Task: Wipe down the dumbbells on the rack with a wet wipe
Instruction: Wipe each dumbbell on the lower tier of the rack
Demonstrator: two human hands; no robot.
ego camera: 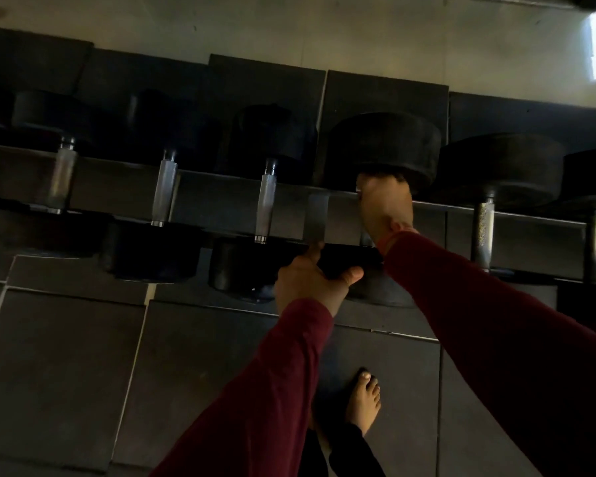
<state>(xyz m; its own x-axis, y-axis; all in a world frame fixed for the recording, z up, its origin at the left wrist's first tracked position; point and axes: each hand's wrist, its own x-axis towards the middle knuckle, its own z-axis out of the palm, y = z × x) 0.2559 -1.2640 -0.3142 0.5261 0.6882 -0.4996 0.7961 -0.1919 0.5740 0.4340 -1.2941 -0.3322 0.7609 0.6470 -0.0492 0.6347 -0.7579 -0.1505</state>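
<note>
- R hand (386,204) reaches to the handle of the dumbbell (382,149) at 12 o'clock from it; fingers hidden under the far head, so grip can't be told; no wipe visible.
- L hand (310,284) at 7 o'clock of the R, fingers curled round a flat black object (348,258) over the dumbbell's near head.
- Rack (217,197) holds more dumbbells L & R.
- Bare foot (363,401) at 6 o'clock on floor mats (59,366).

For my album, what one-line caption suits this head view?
Right hand on a dumbbell's handle, left hand gripping a flat black object at a dim rack.
</note>
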